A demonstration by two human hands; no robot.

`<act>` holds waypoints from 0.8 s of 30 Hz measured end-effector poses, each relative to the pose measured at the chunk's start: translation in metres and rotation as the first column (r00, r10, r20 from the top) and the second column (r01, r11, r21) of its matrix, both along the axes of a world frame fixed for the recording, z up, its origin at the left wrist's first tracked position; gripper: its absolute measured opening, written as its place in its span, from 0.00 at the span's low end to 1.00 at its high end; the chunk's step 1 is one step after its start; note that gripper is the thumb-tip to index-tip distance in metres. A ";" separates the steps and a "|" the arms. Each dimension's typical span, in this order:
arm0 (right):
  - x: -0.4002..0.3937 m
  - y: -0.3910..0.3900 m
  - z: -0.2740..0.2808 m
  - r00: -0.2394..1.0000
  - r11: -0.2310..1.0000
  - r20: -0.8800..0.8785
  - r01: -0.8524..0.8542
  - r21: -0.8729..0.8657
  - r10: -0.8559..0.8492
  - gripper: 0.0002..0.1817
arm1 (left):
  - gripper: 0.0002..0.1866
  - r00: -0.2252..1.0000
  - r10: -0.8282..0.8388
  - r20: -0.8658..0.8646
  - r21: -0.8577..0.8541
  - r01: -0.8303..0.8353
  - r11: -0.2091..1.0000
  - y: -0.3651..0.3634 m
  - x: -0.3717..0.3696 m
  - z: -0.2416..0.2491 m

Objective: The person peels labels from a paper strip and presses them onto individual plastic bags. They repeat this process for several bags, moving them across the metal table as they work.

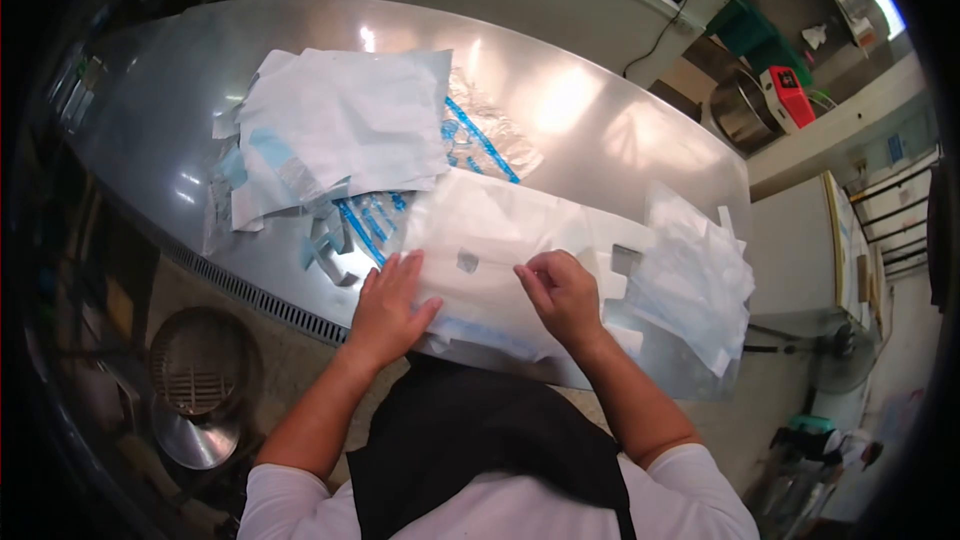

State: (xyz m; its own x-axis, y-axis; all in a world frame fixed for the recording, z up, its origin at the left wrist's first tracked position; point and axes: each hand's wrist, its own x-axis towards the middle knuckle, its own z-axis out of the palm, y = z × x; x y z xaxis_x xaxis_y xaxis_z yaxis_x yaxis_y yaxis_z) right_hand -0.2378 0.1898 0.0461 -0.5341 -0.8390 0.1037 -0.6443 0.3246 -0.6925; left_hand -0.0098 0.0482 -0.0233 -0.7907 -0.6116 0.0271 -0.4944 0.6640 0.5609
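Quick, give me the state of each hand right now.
Left hand: open, flat, pressing down on the white sheet.
Right hand: fingers curled, pinching the same sheet at its surface.

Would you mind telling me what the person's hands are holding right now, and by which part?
The right hand pinches the near middle of a white sheet on the steel table. The left hand lies flat on the sheet's left edge, pressing rather than gripping.

My left hand (388, 308) covers the near left edge of the white translucent plastic sheet (500, 240), and my right hand (562, 292) hides its middle. The small grey square patch (467, 261) is too blurred to identify.
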 end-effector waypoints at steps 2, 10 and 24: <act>-0.013 0.009 0.002 1.000 0.999 -0.009 -0.026 -0.035 0.025 0.08 | 0.37 0.999 0.031 0.035 0.004 -0.031 1.000 -0.001 -0.004 -0.001; -0.105 0.096 0.050 0.931 0.852 0.364 0.187 -0.489 0.004 0.06 | 0.27 0.990 0.142 0.016 -0.119 -0.139 0.983 -0.003 -0.013 -0.027; -0.307 0.247 0.038 0.905 0.942 -0.271 0.293 -0.166 -0.329 0.08 | 0.31 0.958 0.273 0.089 -0.244 -0.245 0.938 0.014 -0.043 -0.029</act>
